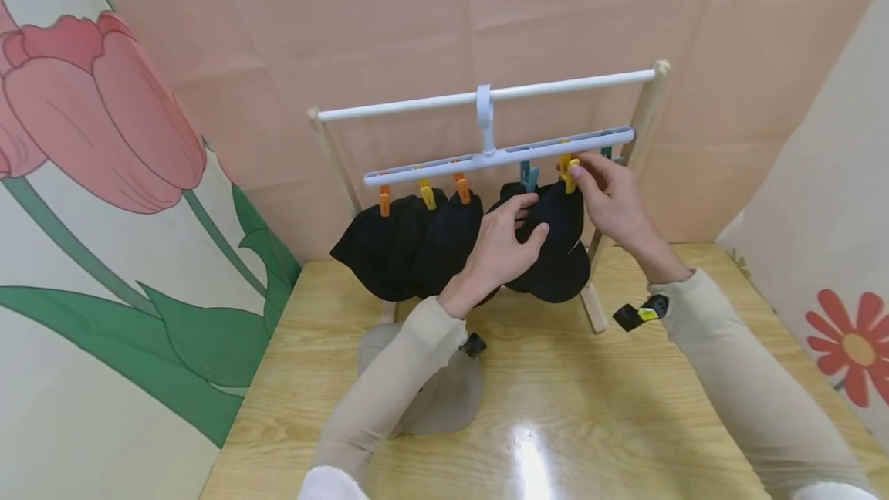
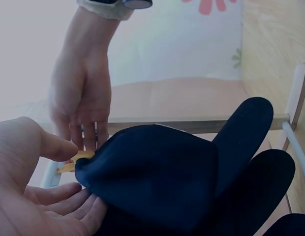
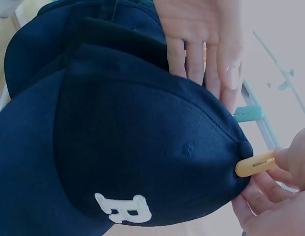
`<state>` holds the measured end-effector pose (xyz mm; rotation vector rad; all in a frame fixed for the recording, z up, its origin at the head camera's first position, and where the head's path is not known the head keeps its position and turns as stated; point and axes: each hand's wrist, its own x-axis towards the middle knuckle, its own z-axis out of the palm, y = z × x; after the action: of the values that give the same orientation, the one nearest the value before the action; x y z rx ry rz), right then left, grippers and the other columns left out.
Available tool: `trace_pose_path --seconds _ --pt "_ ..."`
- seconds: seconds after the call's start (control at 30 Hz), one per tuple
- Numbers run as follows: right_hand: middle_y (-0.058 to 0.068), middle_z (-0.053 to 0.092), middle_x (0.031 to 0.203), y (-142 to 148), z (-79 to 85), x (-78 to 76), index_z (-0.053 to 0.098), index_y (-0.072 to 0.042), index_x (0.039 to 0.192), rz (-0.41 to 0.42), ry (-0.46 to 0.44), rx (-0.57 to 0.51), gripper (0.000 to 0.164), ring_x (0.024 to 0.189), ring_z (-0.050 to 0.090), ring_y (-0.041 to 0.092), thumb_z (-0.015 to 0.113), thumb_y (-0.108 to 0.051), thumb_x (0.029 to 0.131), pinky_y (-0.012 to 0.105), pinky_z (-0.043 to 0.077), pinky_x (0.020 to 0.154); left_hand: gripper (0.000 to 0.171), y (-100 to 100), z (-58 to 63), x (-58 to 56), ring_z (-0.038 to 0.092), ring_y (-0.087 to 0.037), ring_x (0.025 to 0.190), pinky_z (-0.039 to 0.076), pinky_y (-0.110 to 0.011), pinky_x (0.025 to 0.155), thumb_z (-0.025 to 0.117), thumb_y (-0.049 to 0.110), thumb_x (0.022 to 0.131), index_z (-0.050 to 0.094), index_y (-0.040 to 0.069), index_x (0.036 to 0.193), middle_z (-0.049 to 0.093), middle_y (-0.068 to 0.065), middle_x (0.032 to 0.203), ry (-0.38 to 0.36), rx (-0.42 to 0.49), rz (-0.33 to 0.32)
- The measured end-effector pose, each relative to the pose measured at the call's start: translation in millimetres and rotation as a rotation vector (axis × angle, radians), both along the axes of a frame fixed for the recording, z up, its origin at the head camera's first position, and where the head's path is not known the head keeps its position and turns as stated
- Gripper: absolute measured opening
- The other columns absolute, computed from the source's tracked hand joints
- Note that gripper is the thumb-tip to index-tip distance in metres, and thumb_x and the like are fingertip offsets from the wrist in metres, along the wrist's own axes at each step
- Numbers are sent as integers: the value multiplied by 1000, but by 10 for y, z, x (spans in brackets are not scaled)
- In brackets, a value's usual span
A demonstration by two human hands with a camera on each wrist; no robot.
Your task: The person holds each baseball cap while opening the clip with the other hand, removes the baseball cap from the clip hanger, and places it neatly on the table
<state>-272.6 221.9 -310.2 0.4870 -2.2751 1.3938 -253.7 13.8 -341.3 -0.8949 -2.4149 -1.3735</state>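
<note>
1. Right hand (image 1: 616, 205): thumb and fingers pinch yellow clip (image 3: 258, 164) at crown edge of front dark cap (image 3: 142, 142).
2. Left hand (image 1: 501, 249): fingers fairly straight, touching cap; no clench seen.
3. Cap hangs under right half of hanger (image 1: 488, 154), white letter on front.
4. Risk: cap could drop if clip slips, since bite looks shallow and left fingers only lightly support.
5. Risk: a tug could swing hanger; one hook on rod (image 1: 417, 103).
6. Tight: teal clip (image 1: 529, 176) near left fingers, rack post (image 1: 643, 118) near right hand.
7. Room: bare table (image 1: 590, 407) front-right; tan cap (image 1: 451, 396) lies below left sleeve (image 1: 396, 380).
</note>
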Motion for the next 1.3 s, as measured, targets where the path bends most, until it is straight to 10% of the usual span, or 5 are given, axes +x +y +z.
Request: trace_pose_path --seconds 0.17,0.4,0.67,1.17,1.3 --pt "24 68 138 31 13 25 60 -1 149 17 -29 21 41 123 64 19 52 -21 114 13 49 104 51 58 29 -19 66 -25 130 54 -26 107 68 18 104 55 3 150 64 -14 147 12 -41 22" --pt "24 70 135 43 -5 -12 62 -2 147 56 -29 -3 40 119 62 1 51 -22 114 10 47 103 50 123 43 -60 66 -25 132 54 -35 110 68 20 104 56 4 150 67 -16 145 3 -68 53" --pt "25 71 131 85 -37 -37 62 2 145 104 10 -22 37 116 63 1 53 -13 112 10 48 102 37 194 57 -143 77 -20 100 60 -23 85 62 18 108 65 1 141 75 -15 132 14 -63 43" --pt "8 77 126 126 -40 -54 63 0 147 97 -15 -91 39 114 66 -1 59 -11 110 10 51 100 29 240 125 -207 78 -16 106 59 -19 84 68 19 106 76 3 129 80 -9 121 -13 -17 104" --pt "10 77 126 86 -59 -25 65 -4 146 52 -39 -92 39 114 66 -1 60 -15 109 12 51 102 30 233 95 -179 72 -14 63 46 -17 53 67 18 106 75 1 129 82 -12 104 -15 9 96"
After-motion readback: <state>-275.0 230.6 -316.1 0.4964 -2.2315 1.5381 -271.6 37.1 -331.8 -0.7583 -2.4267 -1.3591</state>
